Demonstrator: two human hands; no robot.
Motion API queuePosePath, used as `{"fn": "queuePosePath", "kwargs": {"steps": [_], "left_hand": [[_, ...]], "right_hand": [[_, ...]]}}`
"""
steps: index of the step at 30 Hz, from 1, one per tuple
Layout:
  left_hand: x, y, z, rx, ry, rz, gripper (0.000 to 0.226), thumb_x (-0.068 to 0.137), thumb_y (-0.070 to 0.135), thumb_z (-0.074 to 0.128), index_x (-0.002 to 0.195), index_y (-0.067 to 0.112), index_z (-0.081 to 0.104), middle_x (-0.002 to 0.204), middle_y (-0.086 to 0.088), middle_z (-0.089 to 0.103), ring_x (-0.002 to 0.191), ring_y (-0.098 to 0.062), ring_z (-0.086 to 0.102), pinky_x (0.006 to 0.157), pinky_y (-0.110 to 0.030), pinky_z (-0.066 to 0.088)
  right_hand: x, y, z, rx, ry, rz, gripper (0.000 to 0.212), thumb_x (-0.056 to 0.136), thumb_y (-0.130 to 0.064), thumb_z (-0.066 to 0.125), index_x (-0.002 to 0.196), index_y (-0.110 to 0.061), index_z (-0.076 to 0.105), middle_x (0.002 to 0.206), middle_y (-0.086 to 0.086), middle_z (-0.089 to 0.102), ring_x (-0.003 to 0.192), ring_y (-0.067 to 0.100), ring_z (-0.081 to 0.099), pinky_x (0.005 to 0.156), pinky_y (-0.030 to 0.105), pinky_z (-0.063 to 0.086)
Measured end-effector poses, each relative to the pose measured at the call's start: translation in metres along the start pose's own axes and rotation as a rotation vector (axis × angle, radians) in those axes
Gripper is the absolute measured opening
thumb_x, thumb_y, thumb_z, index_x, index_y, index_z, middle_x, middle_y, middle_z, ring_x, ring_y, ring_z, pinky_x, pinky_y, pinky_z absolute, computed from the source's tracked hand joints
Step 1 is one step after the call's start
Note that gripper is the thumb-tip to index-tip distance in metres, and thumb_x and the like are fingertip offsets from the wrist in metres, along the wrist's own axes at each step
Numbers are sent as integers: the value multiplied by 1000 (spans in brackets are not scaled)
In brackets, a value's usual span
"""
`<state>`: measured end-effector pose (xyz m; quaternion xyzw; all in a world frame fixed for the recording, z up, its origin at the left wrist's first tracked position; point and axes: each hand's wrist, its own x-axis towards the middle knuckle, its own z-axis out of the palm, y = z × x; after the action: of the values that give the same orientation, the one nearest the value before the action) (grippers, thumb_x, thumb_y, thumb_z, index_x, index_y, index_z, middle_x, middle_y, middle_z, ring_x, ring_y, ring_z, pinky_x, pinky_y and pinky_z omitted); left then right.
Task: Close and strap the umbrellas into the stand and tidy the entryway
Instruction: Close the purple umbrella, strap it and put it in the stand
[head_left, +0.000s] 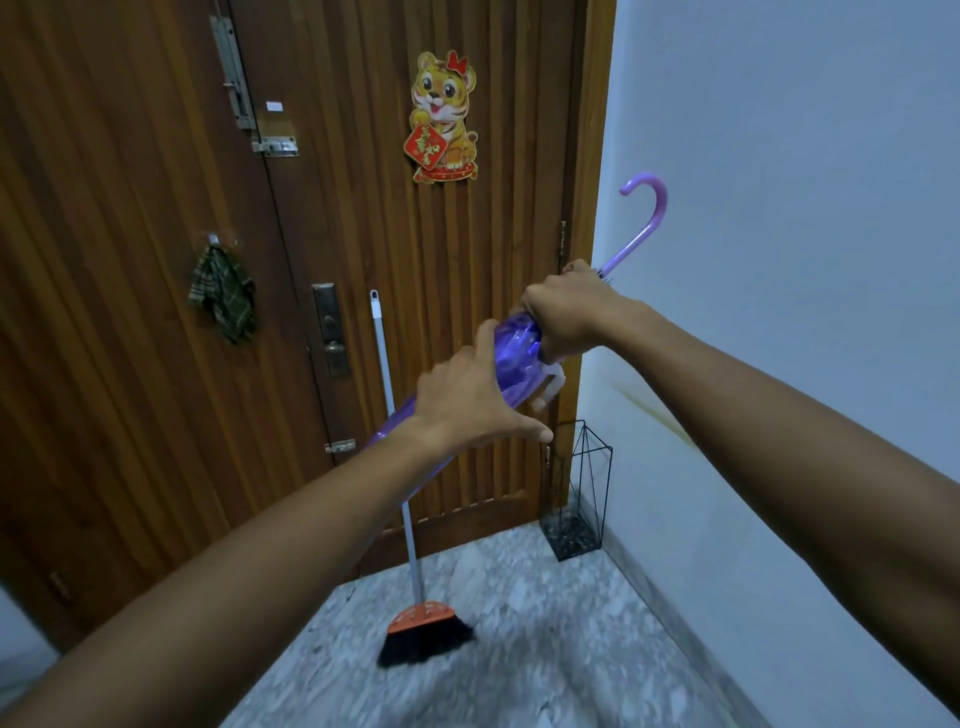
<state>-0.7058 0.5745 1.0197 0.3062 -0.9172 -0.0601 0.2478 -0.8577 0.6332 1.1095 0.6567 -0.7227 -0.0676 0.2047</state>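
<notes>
A folded purple umbrella (514, 358) with a lilac hooked handle slants across the middle of the view, handle up to the right. My right hand (566, 317) grips it just below the handle, around the top of the canopy. Lower down, my left hand (467, 400) wraps the canopy with thumb and fingers spread around it. A pale strap hangs from the canopy between my hands. The black wire umbrella stand (597, 457) sits in the corner between door and wall, with no umbrella in it.
A broom (410, 540) with a white pole and orange-black head leans on the wooden door (156, 312). A green checked cloth (223, 296) hangs from a hook on the door. A white wall (779, 260) runs along the right; marble floor (519, 649) lies below.
</notes>
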Motion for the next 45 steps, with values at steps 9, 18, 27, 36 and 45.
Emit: {"fn": "queuePosePath", "kwargs": {"steps": [9, 18, 27, 36, 45], "left_hand": [[26, -25, -9, -502, 23, -229, 26, 71, 17, 80, 90, 21, 63, 82, -2, 70, 70, -17, 69, 63, -30, 55], [31, -23, -32, -953, -25, -255, 33, 80, 13, 78, 110, 13, 64, 103, -7, 69, 93, -21, 69, 79, -30, 54], [30, -24, -44, -1010, -164, -172, 40, 80, 16, 79, 116, 16, 63, 109, -8, 69, 98, -24, 70, 84, -33, 57], [31, -30, -43, -1004, -145, -131, 35, 82, 10, 75, 115, 12, 63, 105, -7, 68, 93, -20, 71, 78, -28, 55], [31, -31, -40, -989, -135, -124, 35, 83, 8, 74, 116, 10, 63, 106, -8, 67, 94, -21, 70, 79, -29, 55]], "right_hand": [[6, 1, -2, 90, 410, 81, 94, 67, -49, 79, 148, -41, 33, 157, 7, 29, 148, 37, 15, 116, 65, 14], [3, -5, 27, 1358, 458, 293, 44, 86, -42, 75, 111, -17, 49, 109, 4, 60, 92, 13, 63, 74, 26, 52], [4, -4, 27, 1571, 252, 169, 47, 82, -39, 79, 118, -13, 64, 110, 7, 74, 94, 28, 75, 83, 42, 62], [1, -8, 25, 1599, 173, 188, 47, 78, -34, 83, 111, -3, 69, 107, 7, 75, 94, 22, 75, 71, 30, 60], [-4, -8, 22, 1461, 174, 182, 33, 77, -36, 84, 88, -6, 77, 75, -7, 72, 77, 12, 66, 66, 26, 53]]}}
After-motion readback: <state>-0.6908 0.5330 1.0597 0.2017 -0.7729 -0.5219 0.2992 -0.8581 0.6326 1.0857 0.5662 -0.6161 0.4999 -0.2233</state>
